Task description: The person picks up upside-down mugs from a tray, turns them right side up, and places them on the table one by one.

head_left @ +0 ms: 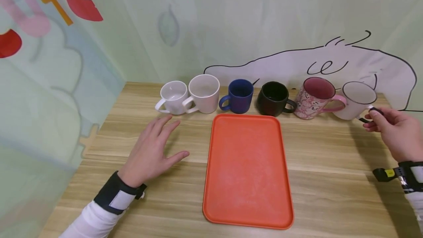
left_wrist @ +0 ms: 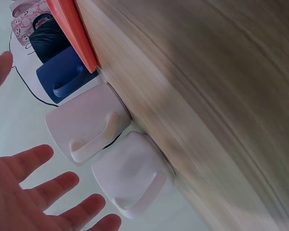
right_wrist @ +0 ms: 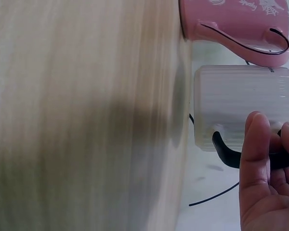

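Observation:
At the far right, my right hand (head_left: 401, 129) pinches the black handle of a white mug with a dark rim (head_left: 356, 100). In the right wrist view, thumb and fingers curl round that handle on the ribbed white mug (right_wrist: 243, 103). Whether the mug's base touches the table, I cannot tell. My left hand (head_left: 150, 148) hovers with spread fingers left of the orange-red tray (head_left: 248, 172) and holds nothing. Just beyond its fingertips stand a small white cup (head_left: 174, 100) and a larger white mug (head_left: 205, 94), both with handles turned toward the front left.
Along the back of the wooden table (head_left: 324, 179) the row continues with a blue mug (head_left: 241, 98), a black mug (head_left: 272, 102) and a pink patterned mug (head_left: 310, 102). The pink mug's handle comes close to the white mug. A printed cloth (head_left: 231, 21) hangs behind.

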`<state>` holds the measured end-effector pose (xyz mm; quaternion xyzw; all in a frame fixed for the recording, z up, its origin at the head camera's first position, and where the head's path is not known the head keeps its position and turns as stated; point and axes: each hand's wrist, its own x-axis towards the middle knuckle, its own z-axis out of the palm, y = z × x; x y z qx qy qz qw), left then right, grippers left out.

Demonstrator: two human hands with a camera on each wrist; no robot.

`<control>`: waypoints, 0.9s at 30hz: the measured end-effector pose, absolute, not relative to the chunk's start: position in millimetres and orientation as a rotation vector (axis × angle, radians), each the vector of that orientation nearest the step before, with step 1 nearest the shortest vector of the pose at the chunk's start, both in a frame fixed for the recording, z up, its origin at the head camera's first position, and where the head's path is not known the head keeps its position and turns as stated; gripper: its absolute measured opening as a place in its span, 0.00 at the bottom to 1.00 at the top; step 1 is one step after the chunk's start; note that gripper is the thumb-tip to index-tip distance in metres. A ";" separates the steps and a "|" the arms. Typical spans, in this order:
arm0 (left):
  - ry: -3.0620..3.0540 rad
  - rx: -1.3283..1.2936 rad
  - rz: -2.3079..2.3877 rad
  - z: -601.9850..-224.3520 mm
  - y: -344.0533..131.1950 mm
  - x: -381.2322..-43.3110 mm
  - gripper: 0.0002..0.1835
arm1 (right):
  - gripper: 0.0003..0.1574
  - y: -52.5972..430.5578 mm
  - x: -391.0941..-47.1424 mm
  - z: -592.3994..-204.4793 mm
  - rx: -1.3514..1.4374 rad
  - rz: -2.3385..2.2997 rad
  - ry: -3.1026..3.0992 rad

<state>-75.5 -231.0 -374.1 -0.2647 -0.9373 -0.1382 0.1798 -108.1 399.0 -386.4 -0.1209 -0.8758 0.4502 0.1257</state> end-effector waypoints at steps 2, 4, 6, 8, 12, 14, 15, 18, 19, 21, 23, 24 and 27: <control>-2.656 -0.747 -0.389 -374.1 -231.3 -75.5 0.49 | 0.31 399.9 -108.0 -388.5 -0.333 1.320 -2.548; -2.662 -0.746 -0.382 -374.1 -231.3 -75.3 0.49 | 0.30 400.8 -107.6 -390.7 -0.318 1.332 -2.545; -2.666 -0.746 -0.377 -374.4 -231.7 -75.1 0.50 | 0.29 401.6 -107.0 -392.6 -0.314 1.352 -2.538; -2.672 -0.745 -0.372 -374.9 -232.1 -74.9 0.50 | 0.29 402.2 -106.3 -393.8 -0.316 1.358 -2.543; -2.692 -0.734 -0.357 -376.5 -233.1 -74.5 0.50 | 0.28 402.3 -105.0 -394.7 -0.321 1.365 -2.554; -2.707 -0.728 -0.349 -377.9 -233.4 -74.7 0.51 | 0.28 402.0 -104.3 -395.2 -0.323 1.358 -2.565; -2.717 -0.724 -0.344 -378.5 -233.4 -74.7 0.51 | 0.28 402.0 -104.0 -395.5 -0.327 1.354 -2.570; -2.742 -0.714 -0.335 -380.6 -234.0 -74.8 0.51 | 0.29 401.9 -103.6 -396.7 -0.328 1.340 -2.589; -2.748 -0.711 -0.335 -381.1 -234.2 -74.7 0.51 | 0.30 402.0 -103.6 -397.1 -0.327 1.336 -2.593; -2.758 -0.709 -0.331 -382.1 -234.5 -74.7 0.51 | 0.32 402.2 -103.7 -397.8 -0.323 1.331 -2.600; -2.763 -0.707 -0.327 -382.9 -234.8 -74.6 0.51 | 0.32 402.4 -103.8 -398.5 -0.319 1.330 -2.604; -2.765 -0.707 -0.325 -383.4 -234.7 -74.5 0.51 | 0.32 402.5 -103.8 -398.8 -0.320 1.336 -2.603; -2.775 -0.707 -0.322 -384.4 -234.6 -74.2 0.52 | 0.31 402.8 -104.1 -399.9 -0.317 1.349 -2.599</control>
